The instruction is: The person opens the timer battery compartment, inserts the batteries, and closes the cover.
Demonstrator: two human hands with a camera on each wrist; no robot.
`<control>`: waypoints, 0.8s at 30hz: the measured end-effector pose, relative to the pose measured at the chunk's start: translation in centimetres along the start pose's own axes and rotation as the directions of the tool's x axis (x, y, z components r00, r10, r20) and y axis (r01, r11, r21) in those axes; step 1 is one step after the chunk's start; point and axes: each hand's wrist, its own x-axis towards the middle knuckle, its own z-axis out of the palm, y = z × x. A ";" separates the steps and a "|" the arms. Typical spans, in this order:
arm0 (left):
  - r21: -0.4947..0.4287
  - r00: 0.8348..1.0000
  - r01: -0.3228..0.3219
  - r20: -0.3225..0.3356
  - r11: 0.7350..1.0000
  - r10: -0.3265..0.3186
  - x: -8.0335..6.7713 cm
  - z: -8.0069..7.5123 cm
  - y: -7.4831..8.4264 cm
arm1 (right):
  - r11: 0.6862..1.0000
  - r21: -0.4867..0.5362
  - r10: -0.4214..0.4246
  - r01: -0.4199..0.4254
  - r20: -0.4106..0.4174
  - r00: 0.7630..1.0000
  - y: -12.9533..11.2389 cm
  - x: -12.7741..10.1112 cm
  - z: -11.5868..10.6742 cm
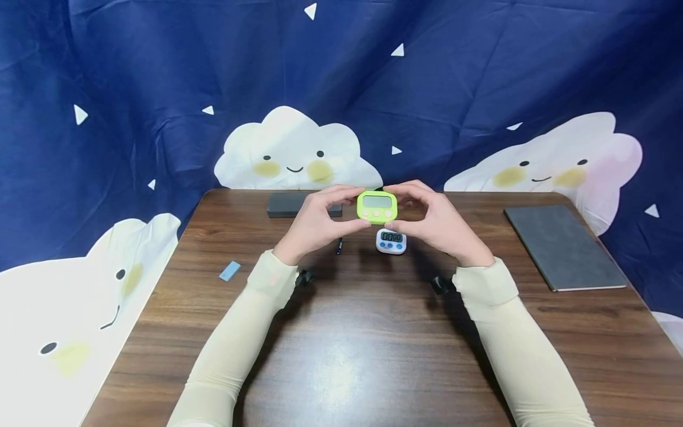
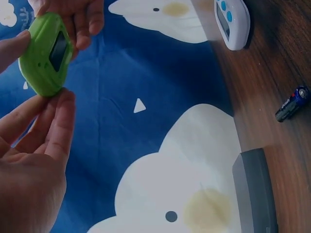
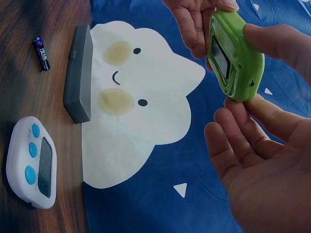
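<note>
Both hands hold up a lime-green digital timer, its blank screen and row of buttons facing the head camera. My left hand pinches the timer's left end between thumb and fingers. At the other end, my right hand does the same. The left wrist view shows the green timer edge-on, its back toward that camera. Below the hands, a white timer with blue buttons lies on the table, its display showing zeros. A small dark-blue battery lies to the left of it.
On the wooden table, a dark grey case sits at the back edge. A light-blue rectangular block lies at the left, and a grey notebook at the right. A blue curtain with clouds hangs behind.
</note>
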 end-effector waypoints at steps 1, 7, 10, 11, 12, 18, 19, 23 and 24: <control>-0.003 1.000 -0.002 -0.001 1.000 0.002 0.0 0.0 0.0 | 1.000 0.000 0.004 -0.004 0.001 1.000 0.0 0.0 0.0; -0.014 0.999 -0.012 -0.040 1.000 0.012 -0.1 -0.1 -0.2 | 0.999 0.034 0.034 -0.033 -0.035 0.999 -0.1 -0.1 0.5; 0.009 0.997 -0.016 -0.077 1.000 0.017 -0.1 -0.1 -0.3 | 0.999 0.032 0.009 -0.006 -0.083 0.996 -0.3 -0.2 1.0; 0.019 0.996 -0.016 -0.088 1.000 0.018 -0.1 -0.1 -0.3 | 1.000 0.025 -0.005 0.008 -0.100 0.995 -0.3 -0.2 1.2; 0.025 0.995 -0.013 -0.097 1.000 0.016 -0.1 -0.1 -0.3 | 1.000 0.016 -0.020 0.022 -0.114 0.993 -0.4 -0.2 1.3; 0.033 0.991 0.013 -0.132 0.999 -0.008 -0.1 -0.3 -0.2 | 0.996 -0.047 -0.087 0.081 -0.170 0.982 -0.7 -0.3 1.7; 0.032 0.991 0.017 -0.134 0.999 -0.012 -0.1 -0.3 -0.1 | 0.995 -0.055 -0.094 0.086 -0.175 0.980 -0.7 -0.3 1.7; 0.026 0.990 0.029 -0.137 0.999 -0.025 -0.1 -0.2 0.0 | 0.992 -0.080 -0.111 0.098 -0.191 0.975 -0.7 -0.2 1.7; 0.024 0.990 0.031 -0.137 0.999 -0.027 -0.1 -0.2 0.1 | 0.991 -0.088 -0.117 0.102 -0.193 0.974 -0.7 -0.2 1.7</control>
